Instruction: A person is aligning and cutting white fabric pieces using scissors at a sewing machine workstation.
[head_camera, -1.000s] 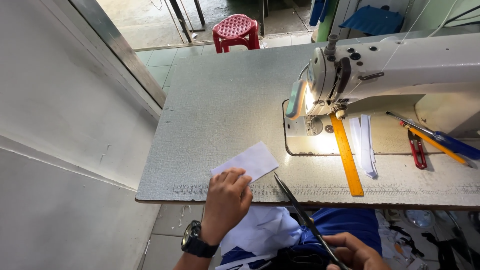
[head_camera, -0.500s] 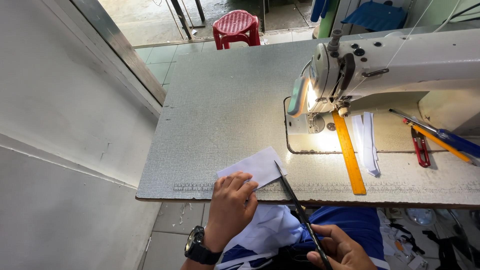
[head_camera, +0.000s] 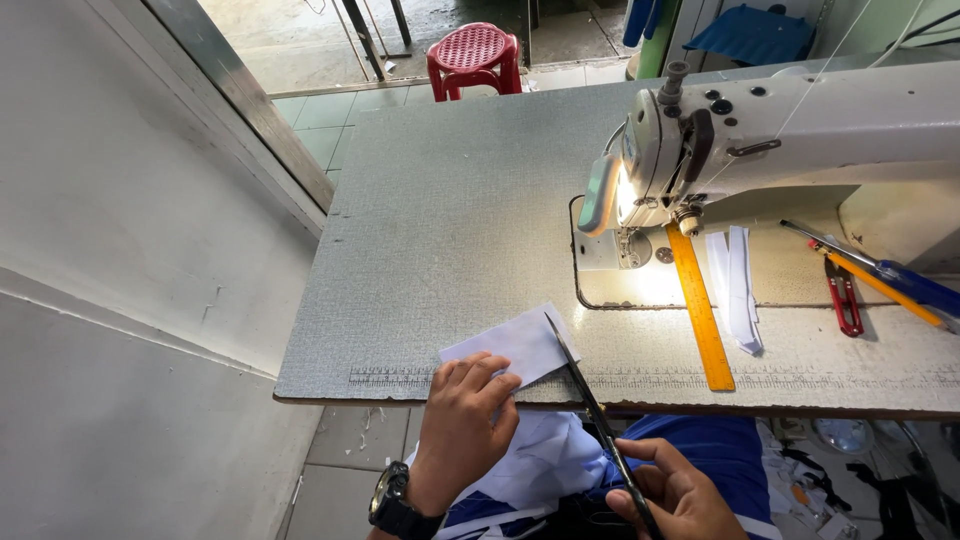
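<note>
My left hand (head_camera: 462, 428), with a dark watch on the wrist, grips the near end of a white fabric piece (head_camera: 515, 346) that lies over the front edge of the grey table (head_camera: 450, 220). My right hand (head_camera: 675, 492) holds long dark scissors (head_camera: 590, 400) below the table edge. Their blades point up toward the right side of the white piece, and the tip lies against it. White and blue cloth (head_camera: 545, 465) rests in my lap beneath both hands.
A white sewing machine (head_camera: 760, 130) with its lamp lit stands at the right. Beside it lie an orange ruler (head_camera: 700, 305), white fabric strips (head_camera: 735, 285), red snips (head_camera: 845, 300) and a blue-handled tool (head_camera: 900, 280). A red stool (head_camera: 475, 55) stands beyond the table.
The view has shifted slightly. My left hand has slid the white piece a little nearer the scissors, and my right hand has risen further into view.
</note>
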